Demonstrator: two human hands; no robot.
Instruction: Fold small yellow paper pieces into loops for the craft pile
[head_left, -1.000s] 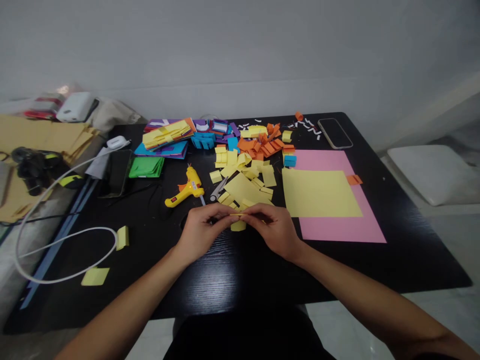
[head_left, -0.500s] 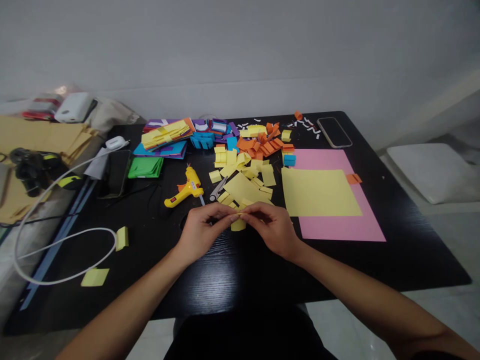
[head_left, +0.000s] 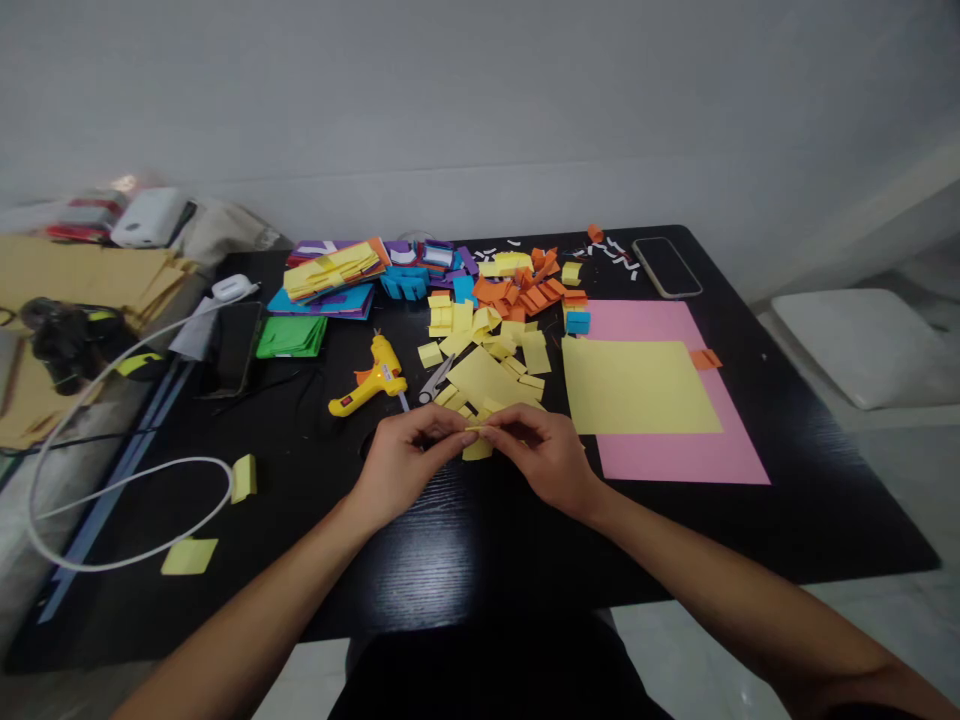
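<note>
A small yellow piece of paper [head_left: 477,450] is pinched between both hands at the middle of the table. My left hand [head_left: 405,455] grips its left side with thumb and fingers. The right side is in the closed fingers of my right hand [head_left: 547,455]. My fingertips hide most of its upper edge. Just beyond my hands lies a heap of yellow paper pieces [head_left: 536,352], with a larger yellow sheet [head_left: 487,378] on it. Grey scissors [head_left: 436,378] lie left of the heap, partly covered. A yellow glue gun [head_left: 379,378] rests beyond my left hand.
On the right, a yellow sheet [head_left: 641,385] overlaps a pink sheet [head_left: 682,460]. Orange paper pieces [head_left: 529,292] and a phone [head_left: 667,267] lie farther back. Stacked coloured papers [head_left: 334,272] and green paper [head_left: 291,337] stand at back left. A white cable [head_left: 135,475] loops at left.
Both hands stay in nearly the same place. The hanging part of the yellow paper piece looks slightly shorter now, and the view has shifted a little.
</note>
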